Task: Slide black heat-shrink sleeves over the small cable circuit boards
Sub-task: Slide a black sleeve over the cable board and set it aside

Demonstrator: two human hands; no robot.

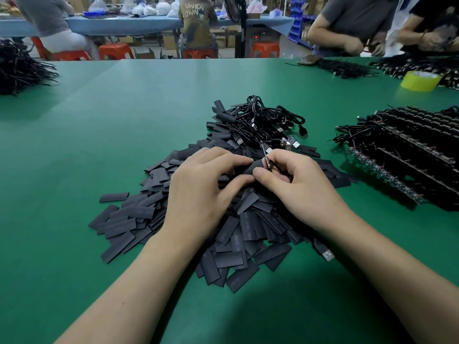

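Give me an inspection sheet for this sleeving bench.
Surface: green table mat, flat.
Job's things: sleeve pile under both hands; wired board stacks at right.
Clutter: yellow tape roll far right.
Hands: left hand holds one sleeve; right hand pinches a cable end at its mouth.
Cables: USB cable tangle behind the pile; black bundle far left.
Surroundings: other workers, red stools.

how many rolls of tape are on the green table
1: a yellow-green roll of tape lying flat near the far right edge of the green table; others may be hidden.
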